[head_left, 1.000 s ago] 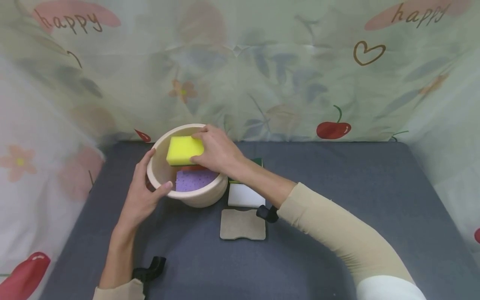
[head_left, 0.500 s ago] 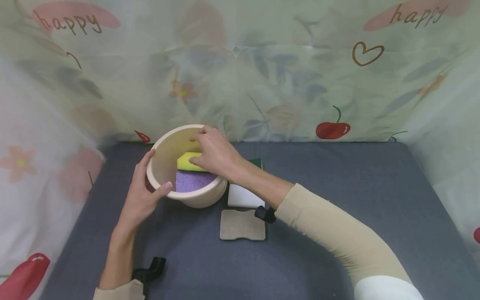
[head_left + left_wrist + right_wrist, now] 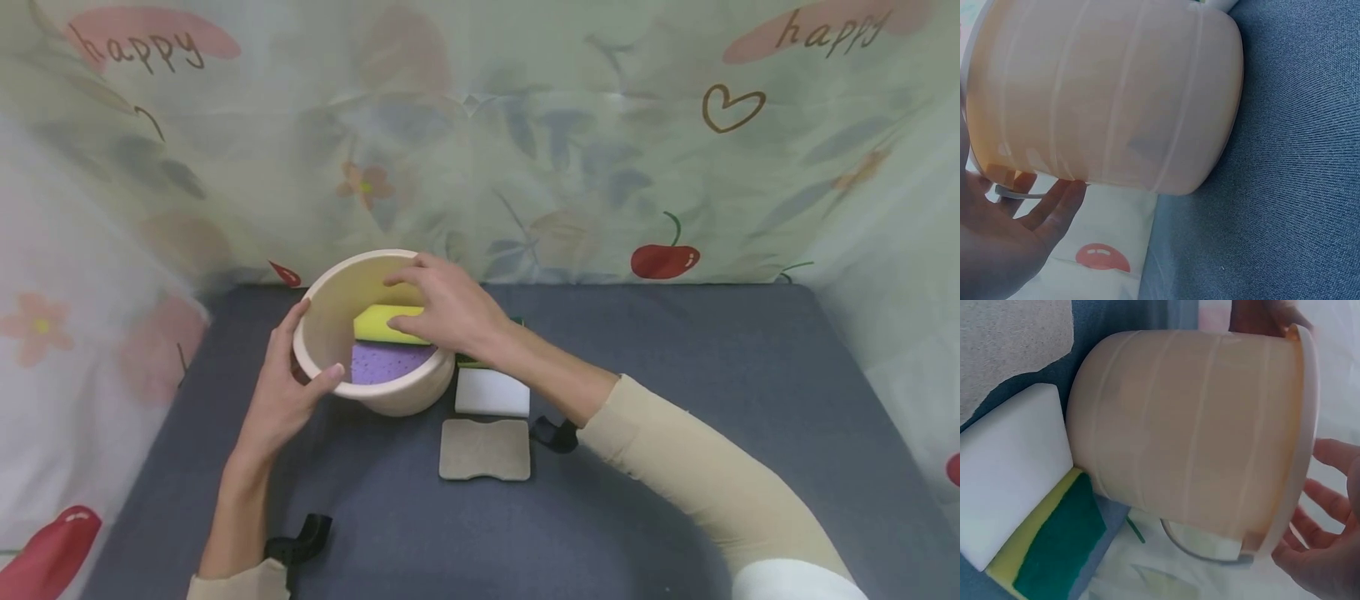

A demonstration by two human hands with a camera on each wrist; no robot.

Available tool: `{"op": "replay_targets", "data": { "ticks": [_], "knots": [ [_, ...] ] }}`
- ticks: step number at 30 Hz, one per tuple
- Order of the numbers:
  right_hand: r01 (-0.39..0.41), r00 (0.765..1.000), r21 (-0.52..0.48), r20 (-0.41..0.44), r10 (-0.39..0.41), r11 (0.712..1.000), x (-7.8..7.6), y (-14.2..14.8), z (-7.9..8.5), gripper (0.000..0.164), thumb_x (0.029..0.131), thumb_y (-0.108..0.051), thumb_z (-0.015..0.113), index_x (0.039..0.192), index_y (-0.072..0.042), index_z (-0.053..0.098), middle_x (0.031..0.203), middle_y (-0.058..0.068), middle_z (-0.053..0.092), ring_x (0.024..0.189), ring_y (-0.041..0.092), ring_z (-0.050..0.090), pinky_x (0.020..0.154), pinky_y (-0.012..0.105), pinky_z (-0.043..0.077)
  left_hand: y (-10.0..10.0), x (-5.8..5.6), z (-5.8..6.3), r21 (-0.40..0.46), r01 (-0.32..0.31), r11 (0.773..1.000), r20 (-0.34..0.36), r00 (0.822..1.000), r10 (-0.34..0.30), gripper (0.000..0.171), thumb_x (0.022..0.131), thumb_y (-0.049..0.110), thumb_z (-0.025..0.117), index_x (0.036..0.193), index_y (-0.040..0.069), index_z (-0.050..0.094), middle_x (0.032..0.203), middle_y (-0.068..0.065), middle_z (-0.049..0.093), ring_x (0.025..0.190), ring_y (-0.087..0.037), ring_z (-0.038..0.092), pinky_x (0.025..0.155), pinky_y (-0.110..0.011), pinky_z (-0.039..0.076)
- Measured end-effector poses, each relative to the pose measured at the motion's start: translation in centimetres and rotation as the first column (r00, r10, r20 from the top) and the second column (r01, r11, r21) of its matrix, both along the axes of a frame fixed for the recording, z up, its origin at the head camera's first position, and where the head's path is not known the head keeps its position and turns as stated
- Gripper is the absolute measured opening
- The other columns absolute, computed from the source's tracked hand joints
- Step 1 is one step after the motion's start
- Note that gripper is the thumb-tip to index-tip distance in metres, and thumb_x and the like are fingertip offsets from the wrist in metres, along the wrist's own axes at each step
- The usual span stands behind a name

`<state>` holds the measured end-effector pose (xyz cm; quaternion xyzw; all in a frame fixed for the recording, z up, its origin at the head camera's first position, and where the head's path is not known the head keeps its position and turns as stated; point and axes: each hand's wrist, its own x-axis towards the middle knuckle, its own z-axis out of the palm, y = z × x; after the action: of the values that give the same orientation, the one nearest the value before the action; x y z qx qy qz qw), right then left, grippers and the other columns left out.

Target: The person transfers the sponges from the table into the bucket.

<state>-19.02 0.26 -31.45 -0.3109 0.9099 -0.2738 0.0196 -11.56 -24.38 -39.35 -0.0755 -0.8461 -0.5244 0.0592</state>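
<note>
A cream bucket (image 3: 401, 402) stands on the dark cloth, tilted slightly in the head view. My left hand (image 3: 283, 396) grips its rim at the left, thumb over the near edge and fingers round the outer wall. Inside, a yellow sponge (image 3: 375, 323) with a dark underside lies behind a purple sponge (image 3: 388, 365). Over the bucket's right rim is my right hand (image 3: 457, 308), its fingers loosely bent and apart, holding nothing. The thumb overlaps the yellow sponge in the head view. In the right wrist view, the right fingers (image 3: 1329, 503) are by the rim.
Right of the bucket lie a white sponge (image 3: 492, 393) and a yellow-and-green scouring sponge (image 3: 1063, 534), partly hidden by the right wrist in the head view. Nearer is a flat beige notched pad (image 3: 484, 450). A printed curtain (image 3: 555, 192) rises behind the table.
The yellow sponge has gone from my right fingers down into the bucket, over an orange-red thing that is now hidden. The right hand has since drawn slightly right. The left hand stays put.
</note>
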Motion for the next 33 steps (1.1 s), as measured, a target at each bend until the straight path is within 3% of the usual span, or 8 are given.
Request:
{"op": "replay_targets", "data": {
  "ticks": [7, 15, 23, 33],
  "knots": [
    [-0.009, 1.0, -0.105, 0.006, 0.009, 0.994, 0.4, 2.0, 0.1, 0.051, 0.086, -0.03, 0.076, 0.133, -0.016, 0.064, 0.13, 0.003, 0.059, 0.115, 0.017, 0.057, 0.093, 0.031, 0.046, 0.1, -0.1, 0.0, 0.004, -0.003, 1.0, -0.009, 1.0, 0.003, 0.093, 0.086, 0.012, 0.074, 0.16, 0.024, 0.019, 0.141, -0.021, 0.03, 0.121, -0.04, 0.044, 0.083, -0.008, 0.043],
    [0.009, 0.998, -0.19, 0.057, 0.002, 0.982, 0.8, 4.0, 0.0, 0.053, 0.086, -0.028, 0.078, 0.135, -0.016, 0.063, 0.132, 0.003, 0.058, 0.089, 0.015, 0.056, 0.077, 0.03, 0.048, 0.1, -0.1, -0.1, 0.019, -0.004, 1.0, -0.017, 1.0, 0.004, 0.094, 0.084, 0.005, 0.074, 0.159, 0.024, 0.021, 0.14, -0.02, 0.03, 0.121, -0.038, 0.044, 0.083, -0.008, 0.043],
    [0.004, 0.999, -0.204, 0.052, 0.007, 0.979, 0.9, 5.7, -0.3, 0.051, 0.087, -0.028, 0.077, 0.135, -0.017, 0.062, 0.132, 0.002, 0.058, 0.113, 0.019, 0.057, 0.09, 0.033, 0.05, 0.0, 0.0, -0.2, 0.039, -0.003, 0.999, -0.016, 1.0, 0.004, 0.092, 0.084, 0.004, 0.074, 0.159, 0.023, 0.023, 0.138, -0.021, 0.031, 0.119, -0.038, 0.045, 0.083, -0.009, 0.045],
    [0.007, 0.997, -0.257, 0.071, 0.012, 0.966, 0.6, 7.6, -1.1, 0.05, 0.087, -0.024, 0.078, 0.133, -0.013, 0.064, 0.128, 0.002, 0.06, 0.116, 0.018, 0.056, 0.093, 0.036, 0.05, 0.1, 0.0, -0.1, 0.03, -0.002, 1.0, -0.018, 1.0, 0.003, 0.094, 0.084, 0.005, 0.074, 0.159, 0.024, 0.022, 0.14, -0.02, 0.031, 0.119, -0.038, 0.045, 0.081, -0.008, 0.045]
  ]
}}
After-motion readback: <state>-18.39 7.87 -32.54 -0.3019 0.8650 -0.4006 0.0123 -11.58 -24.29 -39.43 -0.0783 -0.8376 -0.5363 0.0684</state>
